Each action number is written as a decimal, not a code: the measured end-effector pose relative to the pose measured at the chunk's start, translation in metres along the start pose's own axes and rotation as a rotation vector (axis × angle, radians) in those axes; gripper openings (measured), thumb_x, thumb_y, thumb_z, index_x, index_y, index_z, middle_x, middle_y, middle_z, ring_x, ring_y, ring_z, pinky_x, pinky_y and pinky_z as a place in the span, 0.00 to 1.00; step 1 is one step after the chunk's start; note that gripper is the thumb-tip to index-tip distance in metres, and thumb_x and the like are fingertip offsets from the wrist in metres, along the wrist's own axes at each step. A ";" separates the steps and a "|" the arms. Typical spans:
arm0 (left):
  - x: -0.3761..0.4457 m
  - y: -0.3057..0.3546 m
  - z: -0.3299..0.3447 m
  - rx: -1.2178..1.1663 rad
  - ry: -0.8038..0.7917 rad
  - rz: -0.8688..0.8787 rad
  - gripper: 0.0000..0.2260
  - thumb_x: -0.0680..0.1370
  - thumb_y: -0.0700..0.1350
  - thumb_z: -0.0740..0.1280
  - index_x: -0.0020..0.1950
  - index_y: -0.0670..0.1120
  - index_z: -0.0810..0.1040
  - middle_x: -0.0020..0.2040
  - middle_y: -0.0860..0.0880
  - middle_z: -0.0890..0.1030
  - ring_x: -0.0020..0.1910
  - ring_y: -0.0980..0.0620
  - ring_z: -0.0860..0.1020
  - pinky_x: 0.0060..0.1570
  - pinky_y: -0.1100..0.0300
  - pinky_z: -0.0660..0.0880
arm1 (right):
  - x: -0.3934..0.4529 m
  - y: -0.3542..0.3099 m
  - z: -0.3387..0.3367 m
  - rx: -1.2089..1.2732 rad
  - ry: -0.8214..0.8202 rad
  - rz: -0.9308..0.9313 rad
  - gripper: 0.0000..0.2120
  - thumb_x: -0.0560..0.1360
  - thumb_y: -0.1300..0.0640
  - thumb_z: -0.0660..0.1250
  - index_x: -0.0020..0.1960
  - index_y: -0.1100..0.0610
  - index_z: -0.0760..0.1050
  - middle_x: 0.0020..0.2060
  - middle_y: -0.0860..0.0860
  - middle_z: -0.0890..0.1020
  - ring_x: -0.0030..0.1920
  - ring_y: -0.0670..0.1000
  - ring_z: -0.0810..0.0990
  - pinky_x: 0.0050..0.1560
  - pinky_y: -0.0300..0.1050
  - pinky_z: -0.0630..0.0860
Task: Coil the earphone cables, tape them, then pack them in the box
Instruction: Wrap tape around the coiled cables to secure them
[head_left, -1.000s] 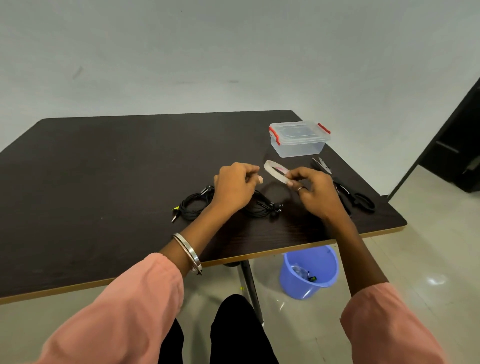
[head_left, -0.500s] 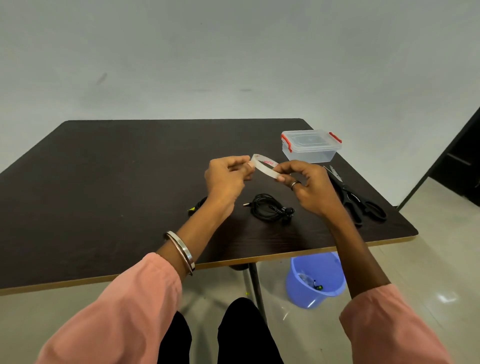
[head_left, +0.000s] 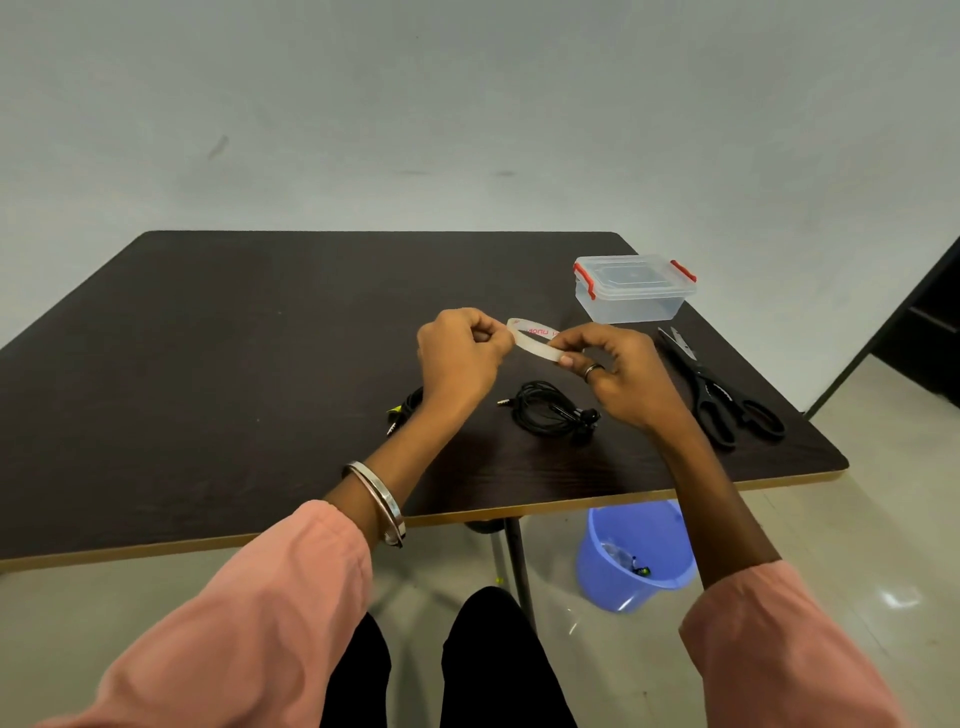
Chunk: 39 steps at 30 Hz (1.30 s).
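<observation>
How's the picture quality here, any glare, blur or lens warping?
Head view: even, soft light; a glare patch on the floor tiles at lower right; wide-angle bending along the table edges; hands and tape roll reasonably sharp, though the roll's red print is unreadable.

- Left hand: raised above the tabletop, fingers curled, thumb and forefinger pinched together at its right side.
- Right hand: raised just right of the left, thumb and forefinger pinched at its left side, ring on one finger.
- Left wrist carries a silver metal bangle.
- Both forearms bare; pink sleeves pushed back, near the camera.
</observation>
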<state>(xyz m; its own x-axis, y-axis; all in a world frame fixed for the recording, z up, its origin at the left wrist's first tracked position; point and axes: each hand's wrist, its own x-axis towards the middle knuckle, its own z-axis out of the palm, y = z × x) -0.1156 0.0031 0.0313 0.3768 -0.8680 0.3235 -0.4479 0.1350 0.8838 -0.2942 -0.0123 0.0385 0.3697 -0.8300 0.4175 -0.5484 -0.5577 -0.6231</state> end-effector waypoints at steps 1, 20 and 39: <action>0.000 0.000 0.000 -0.002 0.000 -0.011 0.04 0.70 0.41 0.70 0.37 0.45 0.84 0.29 0.50 0.82 0.32 0.51 0.82 0.39 0.49 0.82 | 0.000 0.000 0.000 0.001 -0.018 -0.002 0.10 0.74 0.65 0.68 0.54 0.57 0.81 0.48 0.47 0.82 0.52 0.48 0.79 0.55 0.47 0.77; -0.002 0.004 -0.004 -0.155 -0.008 -0.070 0.08 0.68 0.38 0.77 0.35 0.44 0.79 0.35 0.48 0.84 0.33 0.50 0.82 0.36 0.57 0.81 | 0.019 -0.018 0.008 -0.218 -0.035 0.043 0.13 0.68 0.55 0.76 0.52 0.53 0.82 0.47 0.50 0.85 0.51 0.51 0.81 0.59 0.58 0.72; 0.027 -0.004 -0.018 -0.315 -0.245 -0.261 0.09 0.68 0.33 0.77 0.44 0.39 0.81 0.36 0.44 0.83 0.36 0.49 0.83 0.36 0.59 0.79 | 0.017 0.013 -0.027 -0.204 -0.061 0.205 0.08 0.68 0.59 0.76 0.46 0.50 0.83 0.45 0.46 0.84 0.52 0.46 0.77 0.62 0.60 0.68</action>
<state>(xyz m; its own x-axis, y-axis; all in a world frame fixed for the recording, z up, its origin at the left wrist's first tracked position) -0.0894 -0.0127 0.0426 0.2246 -0.9742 0.0209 -0.0820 0.0025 0.9966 -0.3149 -0.0337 0.0556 0.2766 -0.9273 0.2524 -0.7537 -0.3722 -0.5417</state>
